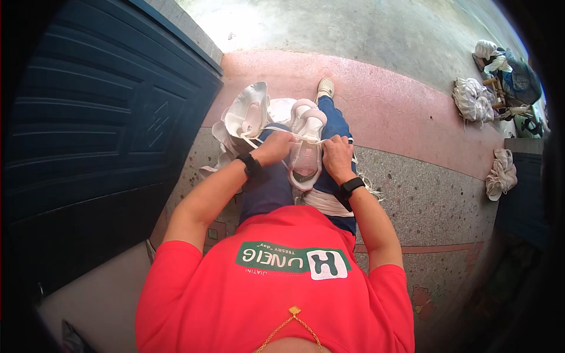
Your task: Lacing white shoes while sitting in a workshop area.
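On my lap lies a pale pink and white shoe upper [306, 160], between my two hands. A white shoelace [303, 137] runs across it, stretched from one hand to the other. My left hand [275, 148] has its fingers closed on the lace at the upper's left side. At the right side my right hand [338, 159] pinches the lace too. Another white shoe upper [248, 112] rests on my left thigh, with a lace trailing from it toward my left hand. Small details of the lacing holes cannot be made out.
More pale uppers [221, 132] hang beside my left leg. A dark blue panelled door [112, 106] stands close on the left. To the far right are a bundle of white uppers [471, 100], a smaller bundle [501, 174] and a blue bag [522, 79].
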`<action>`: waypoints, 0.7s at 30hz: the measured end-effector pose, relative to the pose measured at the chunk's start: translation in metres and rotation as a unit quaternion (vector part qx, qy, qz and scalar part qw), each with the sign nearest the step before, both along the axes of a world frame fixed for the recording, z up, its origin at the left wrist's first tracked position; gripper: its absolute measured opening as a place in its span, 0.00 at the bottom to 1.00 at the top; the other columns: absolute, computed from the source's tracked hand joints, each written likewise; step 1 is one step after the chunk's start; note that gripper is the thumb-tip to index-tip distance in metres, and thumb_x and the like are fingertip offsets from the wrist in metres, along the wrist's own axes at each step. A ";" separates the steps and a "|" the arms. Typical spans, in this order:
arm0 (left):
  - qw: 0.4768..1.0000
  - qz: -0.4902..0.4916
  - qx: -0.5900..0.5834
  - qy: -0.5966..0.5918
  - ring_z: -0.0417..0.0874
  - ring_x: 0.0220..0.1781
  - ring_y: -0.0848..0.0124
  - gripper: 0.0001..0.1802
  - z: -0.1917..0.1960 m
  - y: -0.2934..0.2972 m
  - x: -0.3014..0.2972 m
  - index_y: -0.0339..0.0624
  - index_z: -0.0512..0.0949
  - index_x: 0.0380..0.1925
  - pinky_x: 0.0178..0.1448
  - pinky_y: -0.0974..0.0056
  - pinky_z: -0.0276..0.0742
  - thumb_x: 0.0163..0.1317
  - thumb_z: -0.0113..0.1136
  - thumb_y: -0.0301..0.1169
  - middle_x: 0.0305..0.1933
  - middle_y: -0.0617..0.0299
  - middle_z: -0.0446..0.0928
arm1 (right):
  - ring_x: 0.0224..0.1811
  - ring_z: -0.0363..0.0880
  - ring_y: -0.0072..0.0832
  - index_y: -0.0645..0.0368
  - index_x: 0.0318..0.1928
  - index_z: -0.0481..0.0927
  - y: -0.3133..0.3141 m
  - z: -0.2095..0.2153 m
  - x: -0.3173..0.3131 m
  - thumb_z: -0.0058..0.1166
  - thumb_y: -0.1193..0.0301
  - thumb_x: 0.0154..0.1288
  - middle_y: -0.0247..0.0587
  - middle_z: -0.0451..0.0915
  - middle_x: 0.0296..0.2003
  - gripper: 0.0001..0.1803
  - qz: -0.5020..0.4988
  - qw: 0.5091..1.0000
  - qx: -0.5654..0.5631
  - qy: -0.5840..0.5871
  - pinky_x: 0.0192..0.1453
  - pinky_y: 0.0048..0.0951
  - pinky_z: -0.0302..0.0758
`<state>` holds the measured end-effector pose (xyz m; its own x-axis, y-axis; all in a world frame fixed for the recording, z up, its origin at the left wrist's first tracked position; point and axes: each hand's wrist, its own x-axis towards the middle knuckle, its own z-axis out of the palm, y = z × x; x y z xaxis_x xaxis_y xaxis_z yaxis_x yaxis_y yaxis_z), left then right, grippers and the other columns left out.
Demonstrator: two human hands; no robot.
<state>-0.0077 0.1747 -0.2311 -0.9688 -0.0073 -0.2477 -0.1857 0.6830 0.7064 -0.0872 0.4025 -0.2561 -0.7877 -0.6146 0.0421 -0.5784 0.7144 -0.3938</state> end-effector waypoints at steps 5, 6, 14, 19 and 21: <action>0.993 0.018 -0.110 0.024 0.86 0.43 0.46 0.12 -0.002 0.008 0.000 0.38 0.86 0.35 0.49 0.48 0.80 0.66 0.56 0.33 0.36 0.43 0.84 | 0.49 0.76 0.41 0.52 0.32 0.87 -0.002 -0.004 -0.007 0.56 0.71 0.59 0.39 0.81 0.38 0.07 0.045 0.999 0.010 -0.009 0.51 0.46 0.70; 0.989 0.025 -0.141 0.023 0.86 0.43 0.46 0.12 -0.001 0.010 -0.001 0.38 0.85 0.34 0.49 0.48 0.80 0.66 0.56 0.33 0.36 0.43 0.84 | 0.49 0.76 0.41 0.52 0.32 0.87 -0.003 -0.005 -0.008 0.56 0.71 0.60 0.38 0.81 0.38 0.07 0.048 0.999 0.009 -0.007 0.51 0.46 0.70; 0.978 0.020 -0.203 0.043 0.86 0.41 0.46 0.11 -0.001 0.012 -0.003 0.39 0.84 0.31 0.46 0.46 0.81 0.64 0.56 0.33 0.34 0.45 0.83 | 0.48 0.78 0.41 0.52 0.33 0.88 -0.008 0.000 -0.003 0.60 0.61 0.63 0.39 0.84 0.39 0.10 -0.015 1.000 0.024 0.001 0.50 0.47 0.71; 0.970 -0.059 -0.228 0.063 0.85 0.43 0.46 0.10 0.005 0.014 -0.012 0.39 0.84 0.30 0.47 0.46 0.82 0.61 0.56 0.31 0.35 0.48 0.84 | 0.48 0.78 0.42 0.54 0.31 0.88 -0.006 0.002 -0.004 0.61 0.58 0.64 0.40 0.84 0.38 0.14 -0.004 0.998 0.058 0.007 0.50 0.47 0.72; 0.965 -0.076 -0.242 0.071 0.84 0.44 0.47 0.09 0.005 0.018 -0.015 0.39 0.84 0.30 0.47 0.46 0.82 0.60 0.57 0.30 0.34 0.49 0.84 | 0.48 0.78 0.42 0.55 0.31 0.88 -0.007 0.001 -0.003 0.61 0.57 0.63 0.41 0.84 0.38 0.15 0.003 0.998 0.056 0.011 0.50 0.47 0.71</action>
